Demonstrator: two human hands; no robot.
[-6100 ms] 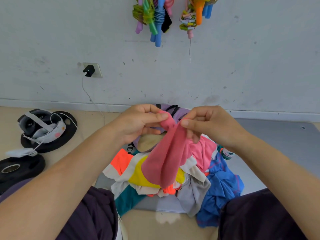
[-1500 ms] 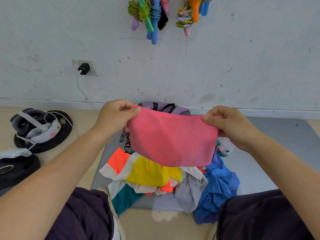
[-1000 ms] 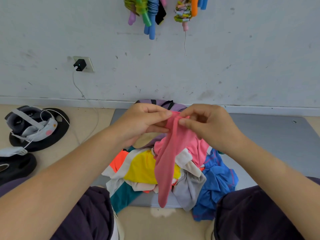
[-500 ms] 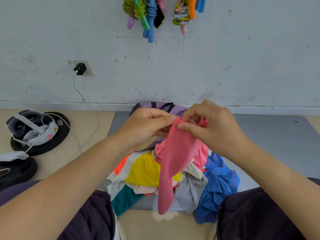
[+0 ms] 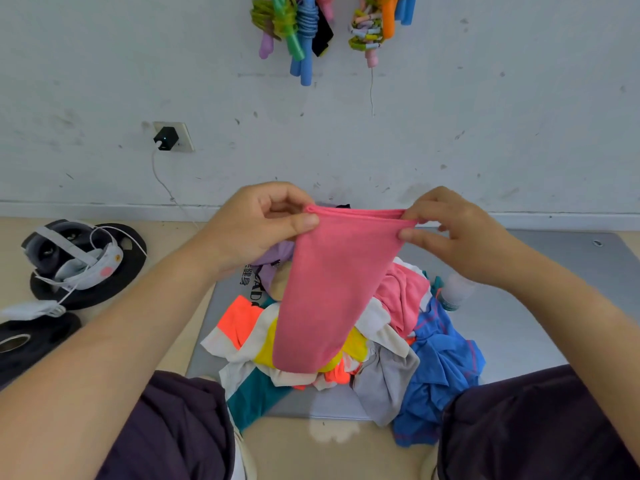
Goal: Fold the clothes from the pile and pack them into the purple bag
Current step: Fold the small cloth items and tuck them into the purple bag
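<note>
While both hands' grips pinch the pink garment [image 5: 325, 292], it hides the purple bag [image 5: 277, 254].

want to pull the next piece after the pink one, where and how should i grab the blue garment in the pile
Take the blue garment at its bunched folds on the pile's right edge, coming from the right and above. That side lies exposed on the grey mat, while its left edge disappears under the grey cloth. Both hands are pinching the pink cloth.
</note>
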